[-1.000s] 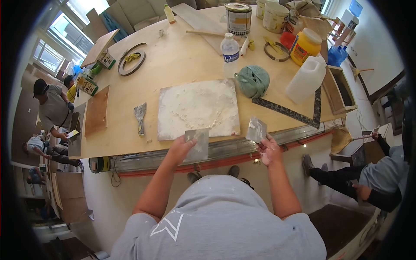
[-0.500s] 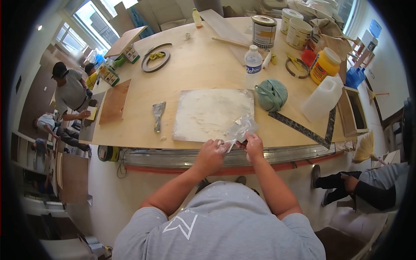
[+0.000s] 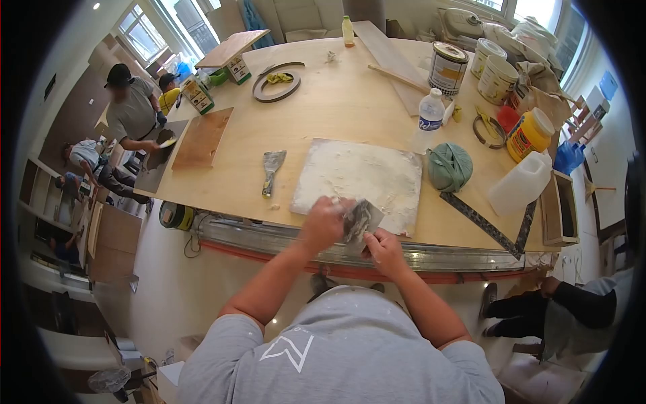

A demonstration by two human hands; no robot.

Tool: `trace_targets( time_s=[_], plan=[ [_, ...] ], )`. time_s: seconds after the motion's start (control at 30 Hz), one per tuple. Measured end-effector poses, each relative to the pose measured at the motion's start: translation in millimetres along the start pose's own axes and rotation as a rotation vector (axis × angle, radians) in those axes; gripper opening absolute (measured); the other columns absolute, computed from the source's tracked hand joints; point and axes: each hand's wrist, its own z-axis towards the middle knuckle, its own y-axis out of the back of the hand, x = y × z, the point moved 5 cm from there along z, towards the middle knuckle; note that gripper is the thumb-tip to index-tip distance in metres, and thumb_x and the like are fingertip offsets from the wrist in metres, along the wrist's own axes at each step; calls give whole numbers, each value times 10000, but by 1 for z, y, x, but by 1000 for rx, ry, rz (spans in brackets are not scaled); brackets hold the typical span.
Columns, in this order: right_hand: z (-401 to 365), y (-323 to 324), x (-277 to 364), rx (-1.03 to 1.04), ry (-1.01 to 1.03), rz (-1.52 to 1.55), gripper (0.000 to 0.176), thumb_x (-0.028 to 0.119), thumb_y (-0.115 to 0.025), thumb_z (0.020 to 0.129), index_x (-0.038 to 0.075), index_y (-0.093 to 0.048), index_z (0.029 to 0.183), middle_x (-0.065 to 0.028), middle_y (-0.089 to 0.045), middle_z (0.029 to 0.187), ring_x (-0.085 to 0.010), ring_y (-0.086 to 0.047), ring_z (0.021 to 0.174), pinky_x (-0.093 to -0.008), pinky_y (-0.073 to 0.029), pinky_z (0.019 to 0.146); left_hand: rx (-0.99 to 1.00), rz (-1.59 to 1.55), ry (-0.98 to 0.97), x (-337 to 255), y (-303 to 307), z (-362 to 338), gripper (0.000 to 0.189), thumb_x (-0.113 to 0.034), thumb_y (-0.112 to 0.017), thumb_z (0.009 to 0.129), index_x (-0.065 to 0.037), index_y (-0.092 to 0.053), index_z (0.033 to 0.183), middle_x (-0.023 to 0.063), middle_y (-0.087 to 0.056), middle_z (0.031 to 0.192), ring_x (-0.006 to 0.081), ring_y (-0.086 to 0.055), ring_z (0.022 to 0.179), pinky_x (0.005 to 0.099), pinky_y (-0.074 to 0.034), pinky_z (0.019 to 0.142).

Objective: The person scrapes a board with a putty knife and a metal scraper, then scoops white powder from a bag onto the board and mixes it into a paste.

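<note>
My right hand (image 3: 385, 250) is closed around a putty knife, its handle hidden by the fingers. The broad grey blade (image 3: 363, 219) is smeared with pale putty and tilts up over the near edge of a white-coated board (image 3: 367, 168). My left hand (image 3: 323, 225) is beside the blade's left edge, fingers curled and whitened, slightly blurred; what they pinch is too indistinct to name. Putty with ridges and lumps covers the board. A second putty knife (image 3: 271, 174) lies on the wooden table left of it.
Right of the board are a ball of green twine (image 3: 449, 167), a water bottle (image 3: 428, 121), a black carpenter's square (image 3: 481, 225) and a white jug (image 3: 521, 182). Paint cans (image 3: 448, 67) stand farther back. A co-worker (image 3: 131, 108) stands at the left; another person (image 3: 572, 303) is at right.
The putty knife in my right hand has turned, so its broad blade now faces up between my hands. My left hand has shifted up against its edge. The whole view has swung slightly left.
</note>
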Motion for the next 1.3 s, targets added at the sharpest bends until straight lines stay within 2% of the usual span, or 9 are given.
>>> trace_targets(
  time_s=[0.3, 0.53, 0.63, 0.73, 0.83, 0.93, 1.07, 1.17, 1.3],
  plan=[
    [8, 9, -14, -9, -164, 515, 265, 188, -473, 1009, -2, -541, 1181, -92, -654, 993, -159, -646, 886, -322, -544, 759, -49, -1303, 638, 89, 17, 7, 225, -189, -650, 933, -37, -605, 1094, 29, -648, 870, 105, -620, 785, 266, -514, 677],
    [17, -50, 17, -11, -125, 718, 271, 130, -427, 1013, 34, -507, 1254, -78, -643, 1081, -158, -649, 956, -329, -545, 818, 323, -1356, 803, 121, -51, -22, 305, -354, -669, 928, -53, -630, 955, 13, -597, 775, 73, -561, 719, 251, -463, 602],
    [23, -49, 7, -116, -101, 807, 260, 140, -433, 1008, 31, -525, 1225, -79, -635, 1115, -154, -634, 990, -333, -527, 856, 472, -1124, 841, 147, -45, -36, 329, -339, -687, 907, -18, -637, 964, 72, -631, 773, 152, -600, 713, 297, -483, 624],
    [27, -43, 20, -291, -22, 845, 212, 155, -457, 1002, 42, -536, 1163, -56, -625, 1022, -140, -619, 892, -306, -521, 783, 462, -208, 418, 164, 1, -39, 286, -238, -676, 893, 17, -640, 1019, 154, -658, 827, 285, -632, 734, 371, -504, 664],
    [37, -28, 11, -627, 107, 512, 164, 181, -490, 997, 41, -552, 1056, -31, -598, 927, -127, -556, 761, -284, -479, 667, 43, -310, 279, 137, 45, -38, 255, -108, -662, 832, 12, -658, 1057, 185, -654, 893, 369, -615, 793, 423, -506, 745],
    [41, -37, 1, -772, 136, 175, 183, 201, -516, 989, 29, -578, 975, -47, -560, 858, -126, -469, 706, -293, -423, 610, 15, -292, -311, 96, 53, -38, 302, -22, -630, 765, -32, -687, 1062, 149, -654, 933, 338, -599, 823, 419, -490, 776],
    [27, -64, 28, -476, -15, -307, 236, 209, -513, 987, 3, -607, 921, -149, -560, 800, -191, -514, 711, -340, -443, 649, -27, -161, -276, 90, 38, -22, 332, -11, -605, 743, -92, -720, 1043, 100, -655, 926, 290, -578, 843, 417, -455, 769],
    [8, -48, 30, -577, 476, -822, 292, 241, -495, 994, -20, -608, 929, -213, -573, 767, -301, -565, 735, -401, -459, 698, -91, -13, -245, 105, 33, 6, 310, -34, -601, 764, -105, -725, 1039, 84, -655, 923, 276, -575, 863, 410, -438, 796],
    [15, 71, -39, -863, 9, -250, 345, 285, -481, 1002, -30, -600, 924, -243, -611, 844, -395, -560, 797, -431, -462, 748, 412, 256, -472, 112, -39, 8, 315, -38, -570, 778, -135, -724, 1035, 67, -680, 968, 274, -595, 888, 395, -450, 819]
  ],
)
